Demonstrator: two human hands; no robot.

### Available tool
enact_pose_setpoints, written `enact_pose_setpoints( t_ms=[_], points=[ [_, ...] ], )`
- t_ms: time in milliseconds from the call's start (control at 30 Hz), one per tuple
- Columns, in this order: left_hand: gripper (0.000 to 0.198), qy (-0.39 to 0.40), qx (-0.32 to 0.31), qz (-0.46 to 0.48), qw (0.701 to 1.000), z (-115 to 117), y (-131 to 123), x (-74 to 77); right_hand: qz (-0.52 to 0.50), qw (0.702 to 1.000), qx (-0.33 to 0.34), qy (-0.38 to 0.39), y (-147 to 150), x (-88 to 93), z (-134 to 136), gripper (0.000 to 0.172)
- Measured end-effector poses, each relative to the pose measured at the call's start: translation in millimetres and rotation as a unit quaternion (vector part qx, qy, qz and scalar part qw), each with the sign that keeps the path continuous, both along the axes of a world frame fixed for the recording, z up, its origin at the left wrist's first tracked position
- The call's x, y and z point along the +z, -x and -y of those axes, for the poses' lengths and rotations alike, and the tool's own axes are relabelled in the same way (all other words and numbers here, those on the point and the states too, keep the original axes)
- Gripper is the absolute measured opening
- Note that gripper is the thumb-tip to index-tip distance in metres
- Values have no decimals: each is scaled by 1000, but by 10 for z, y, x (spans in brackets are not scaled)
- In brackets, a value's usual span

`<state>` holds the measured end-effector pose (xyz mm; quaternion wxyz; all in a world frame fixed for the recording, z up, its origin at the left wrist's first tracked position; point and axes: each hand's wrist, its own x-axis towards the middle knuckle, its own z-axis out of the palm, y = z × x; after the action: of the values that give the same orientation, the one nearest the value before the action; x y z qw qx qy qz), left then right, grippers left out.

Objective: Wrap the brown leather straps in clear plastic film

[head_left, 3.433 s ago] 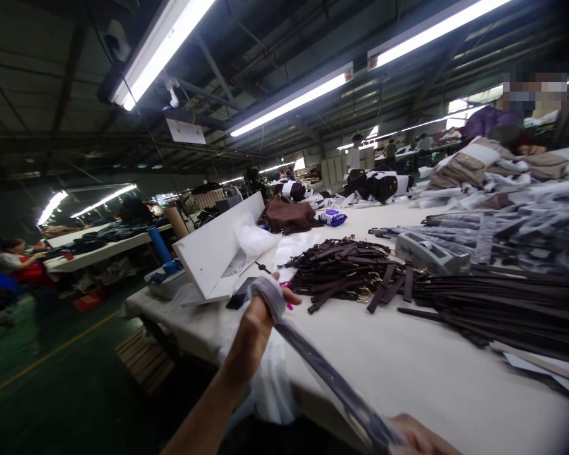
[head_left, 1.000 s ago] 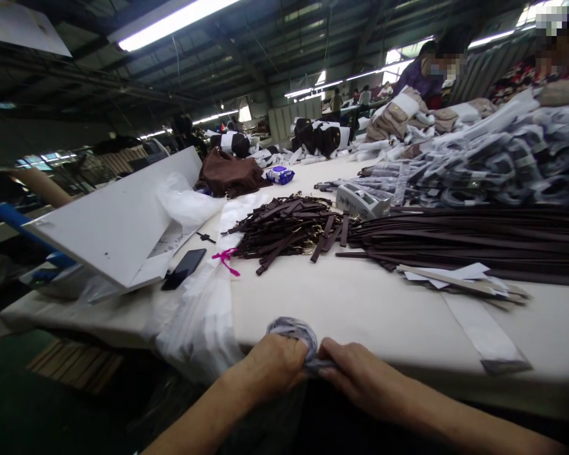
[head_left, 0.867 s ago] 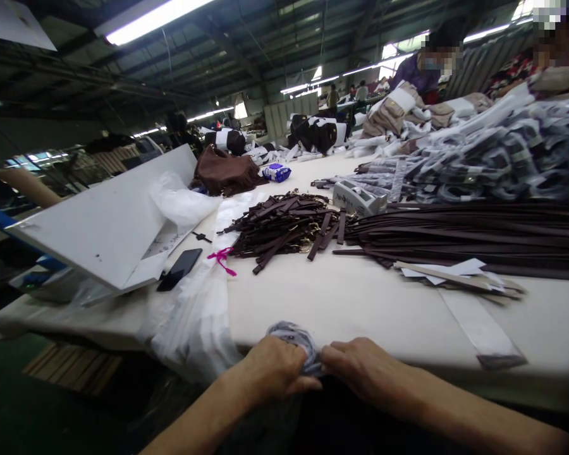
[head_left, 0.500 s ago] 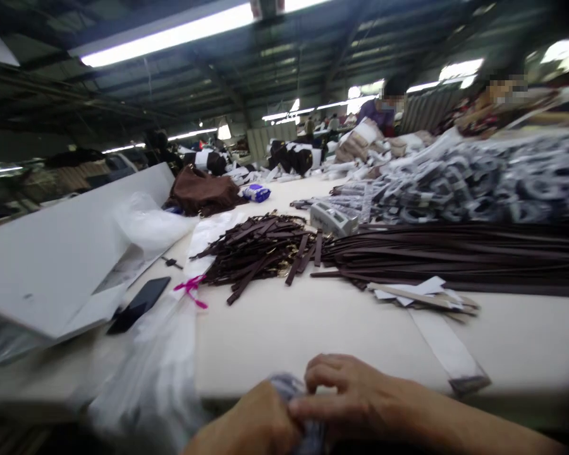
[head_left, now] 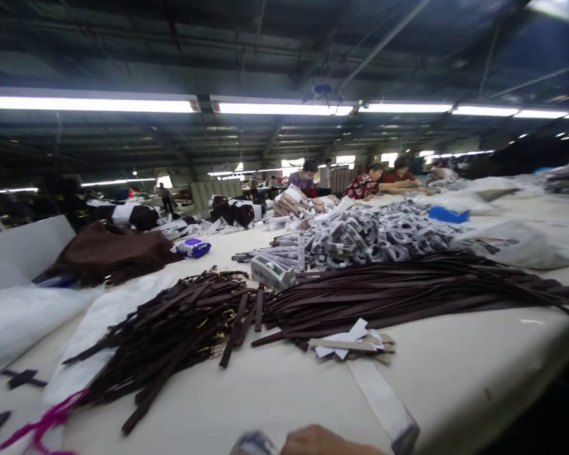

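Only the top of my right hand (head_left: 320, 440) shows, at the bottom edge of the head view. Its fingers look curled, and most of the hand is cut off. Against it on the left is a coiled, plastic-wrapped strap (head_left: 253, 444), grey and shiny, also mostly out of the picture. My left hand is out of view. On the table (head_left: 208, 404) beyond lie a pile of short dark brown straps (head_left: 171, 335) with gold clasps and a bundle of long dark brown straps (head_left: 384, 294). Paper strips (head_left: 351, 344) lie in front of the bundle.
A heap of plastic-wrapped coils (head_left: 360, 234) covers the table behind the straps. Near it are a grey box-shaped device (head_left: 272, 273), a blue tray (head_left: 449, 215) and a purple packet (head_left: 193, 248). A brown bag (head_left: 118, 253) and pink cord (head_left: 52, 420) lie left. People work farther back.
The view has swung up and to the right. My left hand has left the picture, and my right hand and the wrapped strap now show only at the bottom edge.
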<state>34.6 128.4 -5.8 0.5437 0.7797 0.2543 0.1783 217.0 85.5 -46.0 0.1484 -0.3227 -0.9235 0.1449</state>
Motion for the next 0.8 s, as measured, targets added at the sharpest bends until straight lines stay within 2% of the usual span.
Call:
enact_pose_setpoints(
  t_ms=[67, 100, 133, 200, 267, 300, 367, 433, 533, 633, 700, 733, 800],
  points=[
    [17, -40, -24, -50, 998, 90, 123, -85, 0, 998, 47, -46, 57, -19, 3, 17],
    [18, -84, -39, -80, 993, 136, 190, -69, -3, 995, 66, -77, 72, -19, 5, 19],
    [23, -167, -71, -122, 976, 172, 250, -15, -4, 992, 76, -96, 78, -17, 1, 21],
    [29, -343, -95, -194, 914, 201, 338, 157, -20, 992, 78, -98, 74, -17, -27, 22],
    [30, -409, -87, -240, 876, 193, 386, 304, -32, 993, 74, -84, 66, -27, -60, 23],
    [30, -411, -87, -246, 873, 190, 404, 332, -33, 994, 72, -81, 63, -30, -72, 23],
    [24, -394, -91, -229, 886, 200, 441, 275, -32, 994, 73, -77, 61, -20, -85, 21],
    [17, -380, -81, -198, 900, 222, 483, 117, -29, 994, 81, -73, 57, 24, -92, 19],
    [20, -377, -49, -170, 909, 229, 537, -76, 6, 992, 113, -59, 45, 154, -119, 16],
    [20, -359, -80, -174, 914, 205, 538, -65, 62, 986, 138, -67, 40, 296, -181, 20],
    [16, -338, -94, -185, 918, 217, 506, -19, 82, 983, 147, -78, 46, 352, -234, 17],
    [14, -330, -83, -186, 922, 241, 484, -14, 87, 981, 154, -78, 49, 363, -260, 13],
    [15, -337, -19, -186, 923, 319, 443, -73, 87, 979, 165, -79, 50, 355, -304, 10]
  ],
)
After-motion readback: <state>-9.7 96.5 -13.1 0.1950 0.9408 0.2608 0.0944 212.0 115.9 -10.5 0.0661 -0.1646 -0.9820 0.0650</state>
